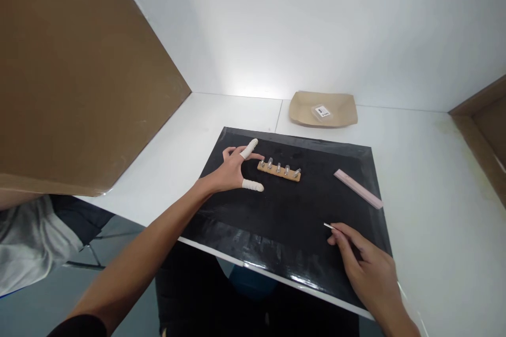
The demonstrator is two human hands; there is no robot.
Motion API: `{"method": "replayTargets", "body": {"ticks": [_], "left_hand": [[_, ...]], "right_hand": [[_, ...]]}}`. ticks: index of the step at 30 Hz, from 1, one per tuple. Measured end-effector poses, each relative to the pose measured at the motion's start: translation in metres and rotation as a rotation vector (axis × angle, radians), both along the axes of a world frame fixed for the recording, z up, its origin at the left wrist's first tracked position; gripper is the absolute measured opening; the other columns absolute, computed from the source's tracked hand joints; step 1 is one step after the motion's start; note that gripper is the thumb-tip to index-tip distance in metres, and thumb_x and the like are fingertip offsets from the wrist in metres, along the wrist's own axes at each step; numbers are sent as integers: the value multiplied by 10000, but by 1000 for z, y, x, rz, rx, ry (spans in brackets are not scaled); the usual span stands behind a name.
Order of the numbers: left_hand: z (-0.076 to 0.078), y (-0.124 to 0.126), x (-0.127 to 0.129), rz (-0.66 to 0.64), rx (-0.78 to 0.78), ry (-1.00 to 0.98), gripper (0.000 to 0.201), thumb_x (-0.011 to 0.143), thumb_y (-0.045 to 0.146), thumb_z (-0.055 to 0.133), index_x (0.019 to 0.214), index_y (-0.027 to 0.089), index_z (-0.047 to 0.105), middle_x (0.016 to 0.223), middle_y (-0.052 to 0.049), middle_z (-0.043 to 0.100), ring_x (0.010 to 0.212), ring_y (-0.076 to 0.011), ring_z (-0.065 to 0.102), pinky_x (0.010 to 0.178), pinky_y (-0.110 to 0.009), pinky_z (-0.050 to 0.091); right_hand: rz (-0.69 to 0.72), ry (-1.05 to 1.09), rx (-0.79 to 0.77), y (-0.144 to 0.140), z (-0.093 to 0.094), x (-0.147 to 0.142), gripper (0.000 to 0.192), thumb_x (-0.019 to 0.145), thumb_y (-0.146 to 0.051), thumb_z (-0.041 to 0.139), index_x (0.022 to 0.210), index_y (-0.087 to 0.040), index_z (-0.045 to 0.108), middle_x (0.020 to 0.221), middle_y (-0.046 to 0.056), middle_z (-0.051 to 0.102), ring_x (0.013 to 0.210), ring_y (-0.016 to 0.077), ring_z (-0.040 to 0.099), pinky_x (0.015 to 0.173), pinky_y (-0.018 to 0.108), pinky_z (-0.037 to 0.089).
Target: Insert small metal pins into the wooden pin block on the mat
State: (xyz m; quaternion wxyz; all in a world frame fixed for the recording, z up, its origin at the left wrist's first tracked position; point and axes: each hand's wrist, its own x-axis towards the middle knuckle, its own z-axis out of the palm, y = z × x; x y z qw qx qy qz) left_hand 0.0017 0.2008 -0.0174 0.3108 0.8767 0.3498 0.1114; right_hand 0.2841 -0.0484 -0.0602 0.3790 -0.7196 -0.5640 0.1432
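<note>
Logged remotely: I saw a white wall (336, 21) at back, brightest low down, near the white tabletop (430, 179). Tall brown panel (79, 79) closed off the left; brown frame (474, 137) stood far right. Tabletop seam (279, 116) ran toward the wall. Grey floor (47, 300) showed lower left.

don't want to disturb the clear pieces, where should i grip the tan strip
Probably low on the long edges of the tan strip, approached from its left end, beside the open left hand: it's slim, and clear pieces line its top.
</note>
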Motion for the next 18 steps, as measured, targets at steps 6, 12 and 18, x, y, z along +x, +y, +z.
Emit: {"method": "replayTargets", "body": {"ticks": [6,12,18], "left_hand": [[-12,-7,-1,47,6,-58,1358,788,595,873,1681,331,-116,1487,-133,652,1531,-320,389,1241,-561,36],[-13,-17,-6,79,-4,-50,1287,799,610,855,1692,358,-36,1493,-121,649,1545,-329,373,1252,-563,54],[-11,-25,-12,91,3,-11,1270,769,696,831,1701,347,41,1700,-178,375,1626,-376,201,1266,-606,64]], "right_hand": [[-42,21,-76,-3,-7,1,444,1029,-602,525,1086,-247,786,814,-22,796,683,159,767,689,210,614],[-72,41,-125,-3,-9,3,470,1015,-645,515,1097,-264,777,817,-27,788,620,150,721,632,219,582],[-64,38,-114,1,-4,3,493,996,-662,515,1067,-251,777,780,-26,776,580,142,695,597,225,555]]}}
